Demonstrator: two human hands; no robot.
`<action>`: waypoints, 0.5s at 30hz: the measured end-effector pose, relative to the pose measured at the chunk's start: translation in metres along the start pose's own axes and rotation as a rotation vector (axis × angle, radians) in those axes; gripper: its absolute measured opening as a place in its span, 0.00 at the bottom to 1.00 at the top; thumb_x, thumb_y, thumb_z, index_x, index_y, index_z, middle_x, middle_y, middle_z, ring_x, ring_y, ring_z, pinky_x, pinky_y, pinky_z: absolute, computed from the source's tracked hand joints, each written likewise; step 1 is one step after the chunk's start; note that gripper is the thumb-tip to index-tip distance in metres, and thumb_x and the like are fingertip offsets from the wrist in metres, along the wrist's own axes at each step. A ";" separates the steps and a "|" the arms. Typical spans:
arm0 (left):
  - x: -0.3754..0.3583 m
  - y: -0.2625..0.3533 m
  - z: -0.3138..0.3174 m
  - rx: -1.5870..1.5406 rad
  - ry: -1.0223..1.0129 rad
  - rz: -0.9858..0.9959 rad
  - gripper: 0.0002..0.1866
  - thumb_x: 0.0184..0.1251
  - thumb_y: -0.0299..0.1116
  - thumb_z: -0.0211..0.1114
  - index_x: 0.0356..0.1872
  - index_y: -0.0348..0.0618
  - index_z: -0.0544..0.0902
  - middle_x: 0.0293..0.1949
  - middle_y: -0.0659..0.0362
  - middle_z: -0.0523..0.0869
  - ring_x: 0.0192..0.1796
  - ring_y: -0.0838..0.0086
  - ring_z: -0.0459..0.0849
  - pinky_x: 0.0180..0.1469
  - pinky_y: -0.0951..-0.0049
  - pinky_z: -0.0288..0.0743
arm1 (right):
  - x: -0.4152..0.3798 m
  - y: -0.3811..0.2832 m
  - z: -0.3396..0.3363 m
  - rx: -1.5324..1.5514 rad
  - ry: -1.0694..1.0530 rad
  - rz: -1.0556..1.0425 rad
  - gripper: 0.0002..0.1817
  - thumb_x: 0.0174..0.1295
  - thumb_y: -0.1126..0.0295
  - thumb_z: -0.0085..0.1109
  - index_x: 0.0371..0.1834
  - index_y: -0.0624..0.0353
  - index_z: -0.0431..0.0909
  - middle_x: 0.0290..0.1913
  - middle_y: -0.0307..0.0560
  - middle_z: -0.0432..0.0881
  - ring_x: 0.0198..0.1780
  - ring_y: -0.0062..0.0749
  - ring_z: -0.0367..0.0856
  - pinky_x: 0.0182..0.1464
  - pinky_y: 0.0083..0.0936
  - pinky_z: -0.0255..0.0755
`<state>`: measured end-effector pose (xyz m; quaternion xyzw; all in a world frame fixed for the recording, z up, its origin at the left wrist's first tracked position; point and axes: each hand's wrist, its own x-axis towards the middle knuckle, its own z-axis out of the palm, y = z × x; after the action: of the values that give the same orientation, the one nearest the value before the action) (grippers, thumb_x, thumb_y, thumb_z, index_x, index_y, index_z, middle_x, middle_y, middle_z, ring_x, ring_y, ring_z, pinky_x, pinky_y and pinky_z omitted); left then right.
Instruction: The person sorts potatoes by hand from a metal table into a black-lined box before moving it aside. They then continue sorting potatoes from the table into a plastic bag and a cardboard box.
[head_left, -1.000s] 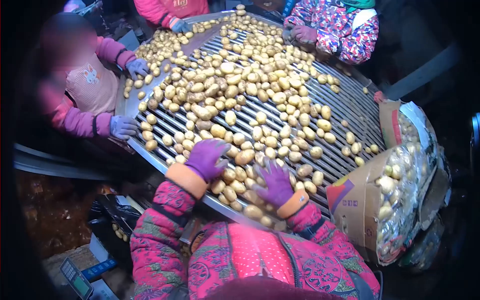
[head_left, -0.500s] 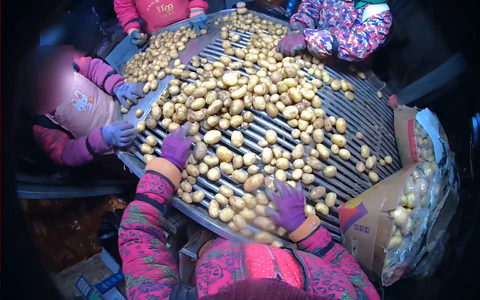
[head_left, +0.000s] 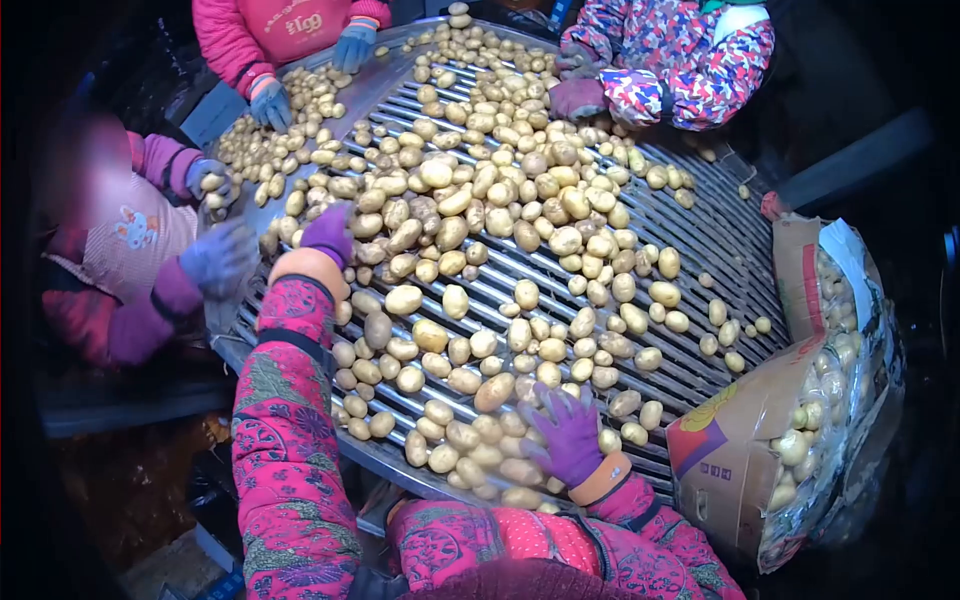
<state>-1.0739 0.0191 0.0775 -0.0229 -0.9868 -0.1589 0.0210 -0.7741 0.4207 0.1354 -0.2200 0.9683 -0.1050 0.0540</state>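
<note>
Purple knit gloves cover both hands. The left hand (head_left: pixel 328 233) reaches far left over the slatted metal table (head_left: pixel 700 215), fingers curled among small yellow-brown potatoes (head_left: pixel 480 190); whether it grips one, I cannot tell. The right hand (head_left: pixel 568 435) lies open, fingers spread, on potatoes at the near edge. To the right stands an open cardboard box (head_left: pixel 735 440) lined with clear plastic, holding potatoes.
</note>
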 end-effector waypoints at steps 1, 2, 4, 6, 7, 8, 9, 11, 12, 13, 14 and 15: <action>0.002 -0.004 0.002 0.003 -0.015 0.005 0.23 0.60 0.31 0.59 0.60 0.51 0.76 0.59 0.48 0.79 0.61 0.54 0.77 0.63 0.60 0.71 | 0.000 -0.002 0.000 0.009 -0.008 0.011 0.30 0.56 0.44 0.59 0.63 0.38 0.73 0.71 0.45 0.64 0.63 0.45 0.66 0.69 0.66 0.46; 0.007 -0.009 0.000 -0.014 0.003 0.066 0.20 0.61 0.33 0.59 0.56 0.48 0.78 0.53 0.47 0.82 0.58 0.53 0.79 0.60 0.59 0.72 | 0.002 -0.002 -0.003 0.035 -0.004 0.015 0.30 0.56 0.45 0.58 0.63 0.38 0.74 0.71 0.44 0.65 0.63 0.45 0.66 0.69 0.66 0.46; 0.015 -0.004 -0.011 -0.007 0.008 0.149 0.18 0.61 0.36 0.60 0.52 0.46 0.80 0.49 0.45 0.84 0.55 0.52 0.81 0.57 0.59 0.74 | 0.006 -0.002 -0.005 0.061 -0.006 0.035 0.30 0.57 0.45 0.58 0.63 0.38 0.74 0.71 0.43 0.65 0.63 0.44 0.66 0.69 0.66 0.47; 0.020 0.007 -0.013 0.090 -0.081 0.114 0.19 0.60 0.35 0.60 0.53 0.47 0.79 0.50 0.46 0.84 0.55 0.51 0.81 0.57 0.58 0.74 | 0.006 -0.003 -0.007 0.068 0.022 0.021 0.29 0.56 0.45 0.59 0.62 0.38 0.75 0.70 0.42 0.66 0.63 0.44 0.66 0.69 0.65 0.47; 0.021 0.009 -0.015 0.150 -0.138 0.071 0.19 0.60 0.35 0.61 0.54 0.48 0.79 0.50 0.47 0.83 0.55 0.51 0.81 0.57 0.58 0.74 | 0.006 -0.003 -0.007 0.066 0.010 0.026 0.29 0.56 0.45 0.59 0.62 0.38 0.75 0.70 0.42 0.66 0.63 0.44 0.66 0.69 0.65 0.47; 0.022 0.014 -0.017 0.204 -0.196 0.027 0.20 0.59 0.35 0.61 0.54 0.48 0.79 0.50 0.47 0.83 0.55 0.51 0.81 0.57 0.58 0.75 | 0.006 -0.004 -0.006 0.062 0.008 0.022 0.29 0.56 0.45 0.59 0.62 0.38 0.75 0.70 0.41 0.66 0.63 0.44 0.66 0.69 0.65 0.47; 0.022 0.016 -0.019 0.245 -0.247 -0.011 0.20 0.59 0.34 0.61 0.55 0.49 0.79 0.51 0.48 0.83 0.55 0.51 0.81 0.57 0.58 0.75 | 0.007 -0.002 -0.006 0.056 0.015 0.018 0.29 0.56 0.45 0.59 0.62 0.38 0.75 0.70 0.41 0.66 0.63 0.43 0.66 0.69 0.65 0.47; 0.020 0.020 -0.029 0.264 -0.310 -0.077 0.21 0.58 0.34 0.61 0.56 0.50 0.78 0.52 0.49 0.83 0.55 0.51 0.81 0.57 0.58 0.75 | 0.009 -0.001 -0.007 0.052 0.011 0.012 0.29 0.56 0.44 0.59 0.61 0.38 0.75 0.70 0.41 0.66 0.63 0.43 0.65 0.69 0.65 0.47; 0.017 0.023 -0.034 0.231 -0.298 -0.081 0.22 0.58 0.33 0.61 0.56 0.51 0.78 0.52 0.49 0.83 0.55 0.51 0.81 0.57 0.58 0.75 | 0.008 -0.002 -0.006 0.050 0.011 0.014 0.29 0.55 0.44 0.58 0.61 0.37 0.75 0.70 0.41 0.66 0.63 0.43 0.65 0.69 0.65 0.46; 0.003 0.013 -0.036 0.060 -0.156 0.012 0.23 0.56 0.34 0.65 0.57 0.52 0.78 0.51 0.49 0.83 0.56 0.52 0.80 0.58 0.59 0.75 | 0.007 -0.001 -0.004 0.045 0.006 0.013 0.30 0.55 0.43 0.58 0.62 0.37 0.75 0.70 0.41 0.66 0.64 0.43 0.65 0.70 0.65 0.45; -0.009 -0.002 -0.029 -0.218 0.059 0.192 0.25 0.54 0.35 0.69 0.57 0.50 0.78 0.51 0.49 0.83 0.57 0.56 0.81 0.59 0.61 0.74 | 0.006 -0.001 -0.003 0.049 0.008 0.006 0.30 0.55 0.43 0.58 0.62 0.37 0.75 0.70 0.41 0.66 0.64 0.43 0.65 0.70 0.65 0.45; -0.026 0.006 -0.043 -0.350 0.091 0.273 0.26 0.54 0.35 0.70 0.57 0.47 0.78 0.51 0.49 0.83 0.57 0.58 0.81 0.60 0.63 0.73 | 0.005 0.000 -0.001 0.035 0.011 0.007 0.30 0.56 0.43 0.58 0.62 0.37 0.75 0.70 0.42 0.66 0.64 0.43 0.65 0.70 0.64 0.44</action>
<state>-1.0457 0.0099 0.1188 -0.1525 -0.9299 -0.3244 0.0826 -0.7782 0.4184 0.1361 -0.2152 0.9674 -0.1228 0.0526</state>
